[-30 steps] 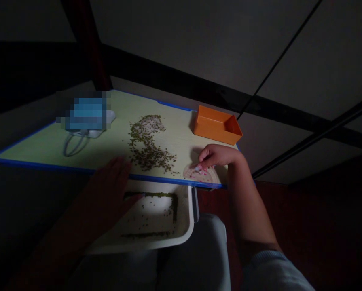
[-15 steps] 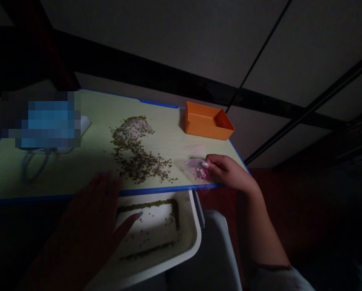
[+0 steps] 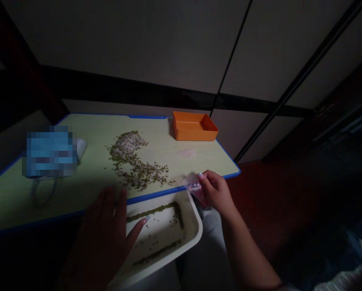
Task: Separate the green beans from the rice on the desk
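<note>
Pinched at its rim, a clear round plastic dish [image 3: 193, 184] with pink and white bits in it is in my right hand [image 3: 219, 192], tilted at the table's front edge. My left hand [image 3: 108, 226] is open with fingers stretched, in shadow by the table edge and over the left part of a white tub [image 3: 195, 238]. Small green beans lie along the tub's inner edges. A patch of green beans mixed with white grains [image 3: 129, 147] spreads over the pale table [image 3: 86, 129]. Right of it lies a small patch of pinkish-white grains [image 3: 187, 153].
An orange open box [image 3: 195, 133] stands at the table's back right. At the left a blurred blue and white object [image 3: 50, 151] has a looped cord [image 3: 44, 194]. Cabinet panels [image 3: 156, 44] rise behind the table, and a blue edging [image 3: 156, 194] runs along its front.
My right hand has lifted the clear dish off the table and drawn it to the front edge, uncovering the pinkish grains. My left hand stays spread near the tub. The view has shifted.
</note>
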A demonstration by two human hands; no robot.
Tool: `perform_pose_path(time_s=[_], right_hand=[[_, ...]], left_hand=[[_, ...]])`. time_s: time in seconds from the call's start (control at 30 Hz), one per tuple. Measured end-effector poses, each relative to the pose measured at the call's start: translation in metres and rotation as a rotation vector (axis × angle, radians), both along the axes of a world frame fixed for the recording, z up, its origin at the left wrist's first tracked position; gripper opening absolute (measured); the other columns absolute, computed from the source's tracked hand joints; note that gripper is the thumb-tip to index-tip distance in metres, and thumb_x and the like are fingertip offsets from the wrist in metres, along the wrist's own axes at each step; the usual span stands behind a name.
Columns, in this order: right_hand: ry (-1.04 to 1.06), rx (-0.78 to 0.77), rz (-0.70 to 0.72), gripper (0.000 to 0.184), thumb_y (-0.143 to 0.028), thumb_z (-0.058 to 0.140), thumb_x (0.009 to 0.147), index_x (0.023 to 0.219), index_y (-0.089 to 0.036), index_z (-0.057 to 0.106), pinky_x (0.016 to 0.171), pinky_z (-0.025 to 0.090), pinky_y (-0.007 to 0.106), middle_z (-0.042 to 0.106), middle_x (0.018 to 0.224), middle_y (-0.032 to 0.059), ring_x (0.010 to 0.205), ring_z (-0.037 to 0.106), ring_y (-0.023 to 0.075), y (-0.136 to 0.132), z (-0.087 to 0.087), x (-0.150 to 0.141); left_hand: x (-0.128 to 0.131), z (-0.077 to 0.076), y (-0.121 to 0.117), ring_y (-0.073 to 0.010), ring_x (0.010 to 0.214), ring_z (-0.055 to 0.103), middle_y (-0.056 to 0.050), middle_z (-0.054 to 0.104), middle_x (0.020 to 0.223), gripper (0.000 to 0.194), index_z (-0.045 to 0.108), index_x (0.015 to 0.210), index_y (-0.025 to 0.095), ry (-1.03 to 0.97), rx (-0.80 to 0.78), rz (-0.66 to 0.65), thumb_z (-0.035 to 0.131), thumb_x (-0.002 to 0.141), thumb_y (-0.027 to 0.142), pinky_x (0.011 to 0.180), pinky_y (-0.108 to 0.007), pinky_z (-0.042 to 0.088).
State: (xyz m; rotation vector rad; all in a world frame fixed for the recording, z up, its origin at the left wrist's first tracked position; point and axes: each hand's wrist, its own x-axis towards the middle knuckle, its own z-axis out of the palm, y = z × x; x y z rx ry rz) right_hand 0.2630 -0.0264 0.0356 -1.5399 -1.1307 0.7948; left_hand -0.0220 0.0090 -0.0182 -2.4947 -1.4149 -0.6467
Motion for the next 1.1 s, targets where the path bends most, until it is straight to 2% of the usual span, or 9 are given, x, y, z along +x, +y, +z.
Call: perform_pose_path(time_s=[0.13,0.2,0.33,0.43,0.53,0.67,0.77,0.93,1.1], right_hand=[[0.267,-0.004,-0.039,0.047,-0.075,0.048,0.080,0.075,-0.028,0.042,0.039,0.038,0.029,0.048,0.053,-0.0055,0.041,0.045,0.0152,-0.007,-0.010,-0.007],[0.315,0.034,-0.041,0.046,-0.074,0.048,0.081,0.078,-0.029,0.042,0.035,0.036,0.028,0.048,0.052,-0.0066,0.037,0.045,0.0146,-0.006,-0.010,-0.009],[0.423,0.113,-0.031,0.046,-0.073,0.051,0.080,0.076,-0.028,0.040,0.030,0.032,0.025,0.049,0.052,-0.0068,0.032,0.039,0.0112,0.009,0.001,-0.012],[0.584,0.201,0.016,0.045,-0.067,0.062,0.073,0.078,-0.028,0.039,0.029,0.030,0.025,0.048,0.054,-0.0076,0.031,0.039,0.0111,0.024,0.016,-0.012],[0.715,0.235,0.081,0.047,-0.060,0.068,0.068,0.078,-0.029,0.035,0.029,0.030,0.025,0.045,0.056,-0.0086,0.032,0.040,0.0113,0.031,0.022,-0.010],[0.784,0.251,0.104,0.048,-0.065,0.064,0.075,0.078,-0.028,0.034,0.030,0.034,0.024,0.045,0.056,-0.0087,0.032,0.042,0.0107,0.022,0.010,-0.004],[0.753,0.306,0.057,0.045,-0.065,0.060,0.082,0.080,-0.027,0.034,0.040,0.045,0.026,0.053,0.064,-0.0063,0.042,0.056,0.0128,0.011,-0.001,0.001],[0.449,0.480,-0.120,0.026,-0.051,0.047,0.096,0.092,-0.027,0.037,0.045,0.044,0.024,0.059,0.074,-0.0051,0.046,0.055,0.0102,0.001,-0.011,0.006],[-0.013,0.356,-0.030,0.011,-0.032,0.043,0.098,0.092,-0.023,0.044,0.053,0.038,0.023,0.055,0.069,-0.0036,0.056,0.053,0.0110,-0.001,-0.015,0.001]], left_hand=[[-0.003,-0.008,0.004,-0.0444,0.142,0.036,-0.030,0.039,0.150,0.081,0.025,0.148,0.008,-0.046,0.085,-0.041,0.043,0.083,0.054,0.106,-0.061,0.041],[-0.004,-0.012,0.006,-0.0453,0.139,0.039,-0.031,0.043,0.146,0.081,0.030,0.145,0.006,-0.037,0.111,-0.052,0.041,0.082,0.057,0.104,-0.061,0.042],[-0.005,-0.019,0.007,-0.0449,0.136,0.042,-0.032,0.049,0.141,0.079,0.039,0.140,0.004,-0.012,0.172,-0.032,0.040,0.082,0.058,0.104,-0.059,0.042],[-0.004,-0.022,0.007,-0.0425,0.135,0.045,-0.028,0.049,0.143,0.080,0.036,0.143,0.007,0.009,0.218,0.009,0.040,0.082,0.059,0.105,-0.058,0.042],[-0.006,-0.021,0.007,-0.0411,0.133,0.048,-0.028,0.049,0.143,0.082,0.033,0.145,0.008,0.076,0.269,0.040,0.038,0.083,0.061,0.102,-0.056,0.044],[-0.012,-0.008,0.003,-0.0392,0.132,0.050,-0.028,0.049,0.144,0.083,0.030,0.147,0.009,0.196,0.239,0.041,0.040,0.083,0.062,0.100,-0.052,0.046],[-0.015,0.001,0.000,-0.0380,0.136,0.047,-0.028,0.047,0.146,0.085,0.027,0.147,0.009,0.265,0.185,0.048,0.042,0.083,0.062,0.103,-0.052,0.045],[-0.018,0.002,0.002,-0.0372,0.139,0.043,-0.027,0.042,0.150,0.086,0.028,0.146,0.008,0.295,0.110,0.108,0.044,0.082,0.063,0.107,-0.051,0.043],[-0.023,-0.001,0.008,-0.0387,0.138,0.044,-0.028,0.044,0.147,0.086,0.030,0.144,0.008,0.332,0.070,0.140,0.046,0.080,0.063,0.107,-0.053,0.043]])
